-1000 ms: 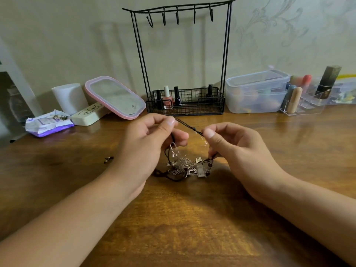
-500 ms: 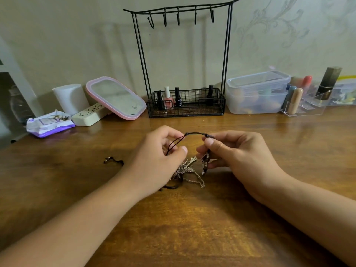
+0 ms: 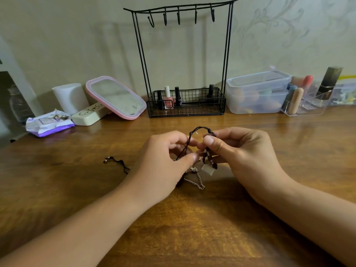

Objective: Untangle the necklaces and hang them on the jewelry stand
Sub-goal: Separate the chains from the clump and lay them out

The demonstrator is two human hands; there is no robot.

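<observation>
At centre frame your left hand (image 3: 165, 160) and right hand (image 3: 238, 151) both pinch the black cord (image 3: 199, 129); it's light, limp, snag-prone, so grip near its knots.

We saw the dark brown cord necklace (image 3: 200, 130) arched between the two hands, its beaded strands and a pale square pendant (image 3: 207, 169) dangling below. A thin silver chain necklace (image 3: 194, 182) trailed from the tangle onto the wood. The tall black wire jewelry stand (image 3: 183, 60) stood upright at the back, its five hooks bare.
</observation>
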